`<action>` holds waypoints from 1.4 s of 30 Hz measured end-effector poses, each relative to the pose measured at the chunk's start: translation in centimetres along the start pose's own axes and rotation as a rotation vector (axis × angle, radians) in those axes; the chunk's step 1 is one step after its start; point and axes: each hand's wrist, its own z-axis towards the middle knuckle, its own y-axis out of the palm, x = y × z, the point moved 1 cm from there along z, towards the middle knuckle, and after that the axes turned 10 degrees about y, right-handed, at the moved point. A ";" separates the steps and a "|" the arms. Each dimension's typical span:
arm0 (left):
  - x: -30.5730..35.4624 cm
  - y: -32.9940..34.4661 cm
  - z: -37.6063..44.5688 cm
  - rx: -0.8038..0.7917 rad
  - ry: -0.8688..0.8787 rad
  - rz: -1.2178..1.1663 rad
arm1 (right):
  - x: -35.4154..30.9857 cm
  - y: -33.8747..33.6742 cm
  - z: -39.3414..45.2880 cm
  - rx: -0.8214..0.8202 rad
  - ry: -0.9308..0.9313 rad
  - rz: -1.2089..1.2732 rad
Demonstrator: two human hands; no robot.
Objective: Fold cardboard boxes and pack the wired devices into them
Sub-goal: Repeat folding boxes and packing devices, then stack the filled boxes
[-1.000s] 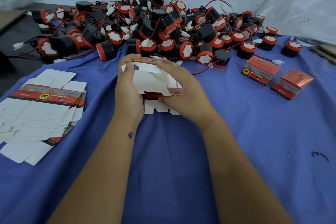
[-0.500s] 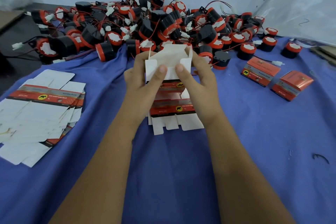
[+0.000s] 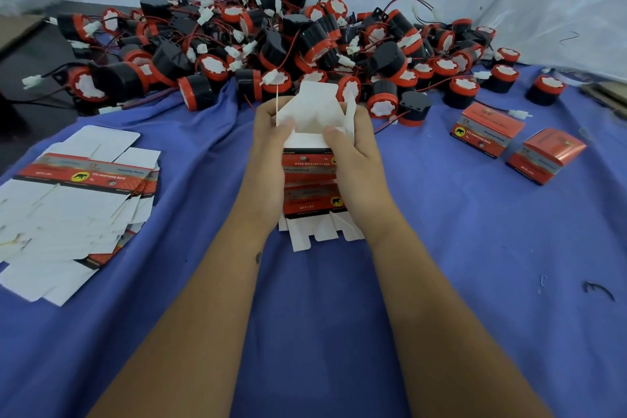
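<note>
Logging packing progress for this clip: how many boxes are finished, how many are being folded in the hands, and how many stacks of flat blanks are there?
Finished boxes on the cloth at right: 2, the nearer-centre one and the outer one
Box being folded, held by left hand and right hand: 1
Stack of flat blanks at left: 1
Total: 4

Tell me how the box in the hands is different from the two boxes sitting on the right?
The white-and-red cardboard box being folded is open, with white flaps sticking up; the two finished red cardboard boxes are closed. The left hand and right hand hold the open one up, while the finished pair rest on the blue cloth. Both kinds share the same red printed band with a yellow badge.
</note>
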 end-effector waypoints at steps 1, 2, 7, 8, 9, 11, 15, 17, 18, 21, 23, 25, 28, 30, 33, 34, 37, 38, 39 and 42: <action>0.0 0.0 0.1 0.011 -0.022 -0.073 | 0.0 0.0 0.0 0.003 0.002 0.005; 0.1 -0.1 0.1 0.041 -0.031 -0.118 | 0.0 0.0 0.0 0.002 0.003 0.009; 0.1 -0.5 0.4 0.056 0.027 0.138 | 0.0 0.0 0.0 -0.027 -0.003 -0.015; 0.1 -0.6 0.3 0.039 0.044 0.167 | 0.1 0.0 0.0 -0.044 0.007 -0.003; 0.2 -0.6 0.3 0.026 0.056 0.184 | 0.2 0.1 0.1 -0.063 0.024 0.021; 0.3 -0.5 0.3 0.023 0.074 0.193 | 0.2 0.3 0.3 -0.105 0.103 0.136; 0.3 -0.4 0.3 0.043 0.069 0.200 | 0.1 0.0 0.6 -0.117 0.197 0.285; 0.3 -0.4 0.4 0.048 0.054 0.194 | 0.1 -0.2 0.7 -0.121 0.155 0.264; 0.3 -0.4 0.4 0.046 0.051 0.189 | 0.1 -0.3 0.7 -0.122 0.141 0.269; 0.5 -0.2 0.3 0.046 0.069 0.166 | 0.0 -0.5 0.8 -0.143 0.129 0.284; 0.7 -0.2 0.2 0.058 0.068 0.152 | -0.1 -0.6 0.8 -0.170 0.118 0.295; 0.7 -0.2 0.2 0.060 0.059 0.131 | -0.2 -0.6 0.8 -0.198 0.104 0.308; 0.8 -0.1 0.1 0.046 0.059 0.096 | -0.3 -0.7 0.9 -0.221 0.076 0.326; 0.8 0.0 0.1 0.027 0.065 0.085 | -0.3 -0.8 0.8 -0.239 0.063 0.331; 0.8 -0.1 0.3 0.018 0.059 0.090 | -0.4 -0.9 0.7 -0.273 0.060 0.349; 0.7 -0.1 0.3 0.019 0.056 0.089 | -0.4 -0.9 0.7 -0.274 0.066 0.353; 0.6 -0.2 0.4 0.025 0.050 0.070 | -0.3 -1.0 0.8 -0.269 0.078 0.344; 0.6 -0.2 0.4 0.025 0.052 0.068 | -0.3 -1.0 0.8 -0.273 0.074 0.337; 0.6 -0.1 0.4 0.023 0.055 0.068 | -0.3 -0.9 0.8 -0.276 0.069 0.330; 0.6 -0.1 0.4 0.028 0.058 0.067 | -0.2 -0.8 0.7 -0.265 0.064 0.326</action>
